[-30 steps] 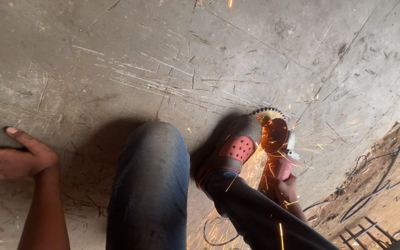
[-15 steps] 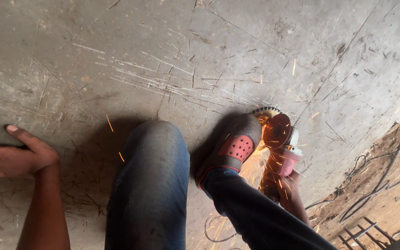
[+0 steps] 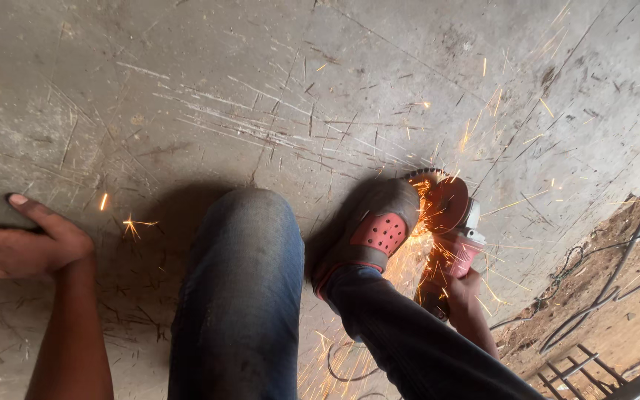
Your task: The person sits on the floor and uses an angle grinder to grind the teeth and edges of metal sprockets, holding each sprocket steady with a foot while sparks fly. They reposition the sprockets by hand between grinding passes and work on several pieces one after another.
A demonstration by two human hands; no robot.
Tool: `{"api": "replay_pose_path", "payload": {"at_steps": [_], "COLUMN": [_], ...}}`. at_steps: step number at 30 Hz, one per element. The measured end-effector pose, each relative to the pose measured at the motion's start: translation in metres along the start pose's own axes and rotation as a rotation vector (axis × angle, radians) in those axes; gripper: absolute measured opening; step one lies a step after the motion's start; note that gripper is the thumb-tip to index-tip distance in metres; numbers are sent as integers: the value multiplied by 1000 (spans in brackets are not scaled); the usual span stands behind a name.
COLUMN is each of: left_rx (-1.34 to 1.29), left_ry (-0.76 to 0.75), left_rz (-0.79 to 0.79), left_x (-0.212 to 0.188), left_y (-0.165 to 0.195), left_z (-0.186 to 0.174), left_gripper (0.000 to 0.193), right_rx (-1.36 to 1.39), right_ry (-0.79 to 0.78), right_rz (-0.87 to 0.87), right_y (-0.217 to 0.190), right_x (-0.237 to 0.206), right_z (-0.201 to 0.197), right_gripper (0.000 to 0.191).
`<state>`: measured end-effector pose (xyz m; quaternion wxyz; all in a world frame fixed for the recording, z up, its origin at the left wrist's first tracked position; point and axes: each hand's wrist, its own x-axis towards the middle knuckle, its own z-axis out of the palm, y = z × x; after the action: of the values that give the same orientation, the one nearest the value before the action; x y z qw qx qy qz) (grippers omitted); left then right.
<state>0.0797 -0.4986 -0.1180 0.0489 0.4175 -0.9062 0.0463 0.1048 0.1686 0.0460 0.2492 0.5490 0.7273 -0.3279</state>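
Head view looks straight down on a person crouched over a scratched concrete floor [image 3: 209,89]. Their right hand [image 3: 457,292], on the right and near, has its fingers wrapped tight around the red body of an angle grinder [image 3: 457,230], gripped low on the handle, probably so the wrist can steady the tool. Its disc [image 3: 444,198] sits just beside the toe of a grey clog with a red perforated patch [image 3: 375,230], and sparks [image 3: 409,259] spray from the spot where disc meets work, fanning toward the near edge and scattering far across the floor. What exactly is being cut I cannot tell; it is hidden between shoe and disc, and the foot looks planted there to pin it down. A knee in blue jeans [image 3: 242,281] rises in the middle. The left hand [image 3: 20,241], at the left edge, rests fingers loosely curled and pressed to the floor, holding nothing that I can see, likely bracing the body's weight. Dark cables [image 3: 609,289] trail over bare earth at the right, and a metal frame [image 3: 601,378] lies in the near right corner.
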Motion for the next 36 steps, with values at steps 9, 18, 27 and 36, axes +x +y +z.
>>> {"api": "replay_pose_path", "payload": {"at_steps": [9,18,27,36], "left_rx": [-2,-20,-43,-12], "left_ry": [-27,50,0,5], "left_rz": [36,72,10,31], "left_x": [6,19,13,13], "left_y": [-11,-10,-9,-10], "left_z": [0,-7,-6,-3], "left_gripper": [64,66,61,61], "right_rx": [124,152,154,71], "right_ry": [-74,-76,-39,5], "right_rz": [-64,-108,-8,-55], "right_y": [-15,-30,-22,-29], "right_x": [-20,-27,-29,-26], "right_z": [6,11,12,13], "right_gripper": [22,39,32,32]}}
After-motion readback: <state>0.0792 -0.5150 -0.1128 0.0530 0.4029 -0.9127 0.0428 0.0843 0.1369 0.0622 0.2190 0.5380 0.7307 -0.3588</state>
